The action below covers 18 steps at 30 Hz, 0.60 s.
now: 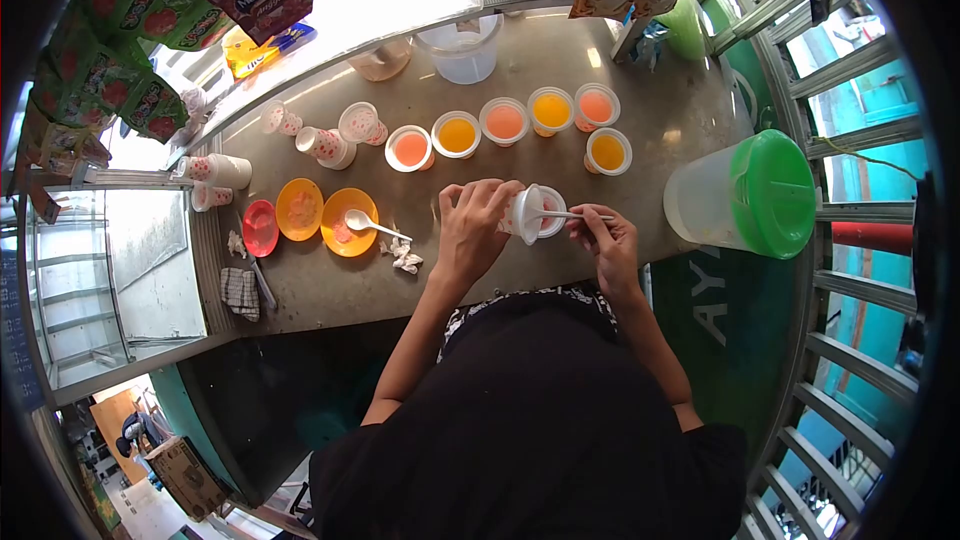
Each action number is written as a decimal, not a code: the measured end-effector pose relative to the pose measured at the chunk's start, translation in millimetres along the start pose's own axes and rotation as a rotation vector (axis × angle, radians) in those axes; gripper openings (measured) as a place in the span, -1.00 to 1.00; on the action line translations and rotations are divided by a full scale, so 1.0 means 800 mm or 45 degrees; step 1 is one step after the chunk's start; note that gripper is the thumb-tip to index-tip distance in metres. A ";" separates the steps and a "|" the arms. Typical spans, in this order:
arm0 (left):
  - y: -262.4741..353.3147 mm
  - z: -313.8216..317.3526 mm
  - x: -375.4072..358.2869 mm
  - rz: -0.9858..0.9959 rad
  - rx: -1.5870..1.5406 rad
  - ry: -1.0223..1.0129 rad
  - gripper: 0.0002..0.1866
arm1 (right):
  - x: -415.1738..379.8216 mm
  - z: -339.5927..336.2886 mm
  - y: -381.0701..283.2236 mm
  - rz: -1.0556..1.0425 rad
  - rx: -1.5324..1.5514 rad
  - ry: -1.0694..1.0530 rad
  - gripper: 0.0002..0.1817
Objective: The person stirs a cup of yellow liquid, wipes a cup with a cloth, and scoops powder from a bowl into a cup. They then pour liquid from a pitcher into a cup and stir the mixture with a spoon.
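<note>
My left hand (480,227) is wrapped round a small white cup (526,217), tilted to the right over a second white cup (552,224). A thin spoon handle (560,214) runs from the tilted cup to my right hand (605,235), whose fingers pinch it. Whatever is inside the tilted cup cannot be made out. Behind my hands stand several cups of drink, among them an orange one (457,135) and a pink one (410,149).
At the right stands a clear container with a green lid (780,195). Orange plates (350,240), a red plate (260,227), stacked patterned cups (322,144) and a cloth (240,294) lie left. A clear tub (468,58) is at the back; sachets (260,0) hang overhead.
</note>
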<state>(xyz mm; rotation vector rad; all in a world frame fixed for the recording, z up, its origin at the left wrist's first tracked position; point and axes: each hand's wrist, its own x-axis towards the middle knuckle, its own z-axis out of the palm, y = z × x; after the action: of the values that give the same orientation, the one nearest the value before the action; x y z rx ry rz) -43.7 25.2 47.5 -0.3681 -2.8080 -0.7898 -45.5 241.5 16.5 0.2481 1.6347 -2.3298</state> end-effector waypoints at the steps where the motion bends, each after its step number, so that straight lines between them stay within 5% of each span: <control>1: -0.004 -0.001 -0.002 -0.016 -0.019 0.013 -0.47 | -0.001 -0.001 -0.005 -0.024 -0.011 0.017 -0.77; 18: -0.047 0.000 -0.033 -0.281 -0.119 0.134 -0.39 | -0.025 -0.022 -0.035 -0.376 -0.450 0.025 -0.83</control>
<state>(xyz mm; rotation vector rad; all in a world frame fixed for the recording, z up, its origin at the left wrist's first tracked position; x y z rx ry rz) -29.3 -10.7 22.8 -0.0280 -2.7500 -0.9583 -35.8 269.4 41.6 -0.0499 2.1801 -2.1790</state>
